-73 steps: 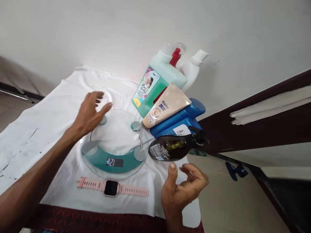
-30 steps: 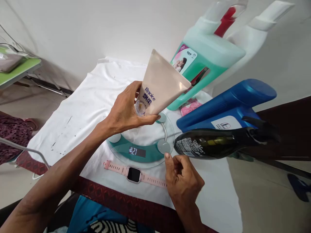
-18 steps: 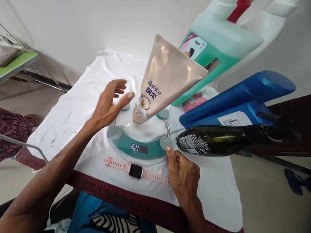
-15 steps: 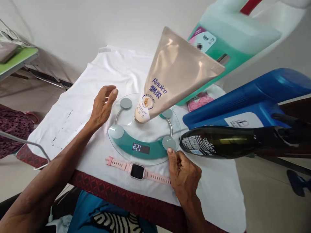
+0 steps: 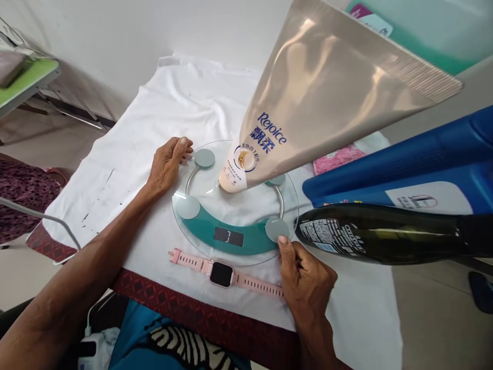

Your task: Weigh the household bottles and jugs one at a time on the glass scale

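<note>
A round glass scale point(image 5: 234, 228) with a teal band lies on a white cloth point(image 5: 146, 133). On its middle stands a beige Rejoice tube point(image 5: 308, 108), cap down, with no hand on it. My left hand point(image 5: 167, 164) rests at the scale's far left rim, fingers curled over the edge. My right hand point(image 5: 306, 272) is closed at the near right rim, thumb on the glass beside a grey pad. A pink smartwatch point(image 5: 221, 273) lies flat just in front of the scale.
A dark bottle point(image 5: 385, 234) lies on its side right of the scale, with a blue bottle point(image 5: 404, 169) behind it and a green jug point(image 5: 416, 36) at the back. A pink packet point(image 5: 339, 156) lies under them. A green table point(image 5: 23, 82) stands at far left.
My left hand let go of the tube, which now stands alone on the scale, and came down to the left rim. My right hand stayed at the right rim. The camera moved closer.
</note>
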Available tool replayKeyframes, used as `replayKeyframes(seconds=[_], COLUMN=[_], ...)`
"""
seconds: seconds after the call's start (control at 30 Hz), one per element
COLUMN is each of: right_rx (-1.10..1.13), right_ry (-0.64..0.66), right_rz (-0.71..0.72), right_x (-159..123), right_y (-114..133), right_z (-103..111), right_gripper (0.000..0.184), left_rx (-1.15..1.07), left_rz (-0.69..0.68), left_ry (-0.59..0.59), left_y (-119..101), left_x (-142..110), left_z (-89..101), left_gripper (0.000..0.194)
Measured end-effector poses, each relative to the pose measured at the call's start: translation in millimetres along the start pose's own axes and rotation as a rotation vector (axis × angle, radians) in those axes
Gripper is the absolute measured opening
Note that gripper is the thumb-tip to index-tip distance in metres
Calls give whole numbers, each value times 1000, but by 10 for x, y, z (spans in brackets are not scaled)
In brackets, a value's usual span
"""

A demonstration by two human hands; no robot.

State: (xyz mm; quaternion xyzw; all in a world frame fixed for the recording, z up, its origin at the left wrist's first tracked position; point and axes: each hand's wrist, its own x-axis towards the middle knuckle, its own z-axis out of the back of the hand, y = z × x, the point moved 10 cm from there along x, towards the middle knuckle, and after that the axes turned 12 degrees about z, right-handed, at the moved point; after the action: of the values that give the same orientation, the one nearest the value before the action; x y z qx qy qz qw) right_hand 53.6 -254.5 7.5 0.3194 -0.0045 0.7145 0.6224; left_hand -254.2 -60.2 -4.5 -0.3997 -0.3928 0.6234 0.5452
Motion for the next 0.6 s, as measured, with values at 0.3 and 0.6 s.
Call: replayKeyframes(seconds=[0.3,0.6], right_rx=[-21,-14], right_ry=[-27,-33], right_rz=[81,76], right_x=[55,38], right_y=[82,60], right_z=[30,29], right_gripper=[60,61], left_rx=[74,80], left_rz=[-26,-32], left_ry=[-6,6], left_y=[6,-1], left_x=[10,2], left_z=[-13,-22], left_gripper=[51,48])
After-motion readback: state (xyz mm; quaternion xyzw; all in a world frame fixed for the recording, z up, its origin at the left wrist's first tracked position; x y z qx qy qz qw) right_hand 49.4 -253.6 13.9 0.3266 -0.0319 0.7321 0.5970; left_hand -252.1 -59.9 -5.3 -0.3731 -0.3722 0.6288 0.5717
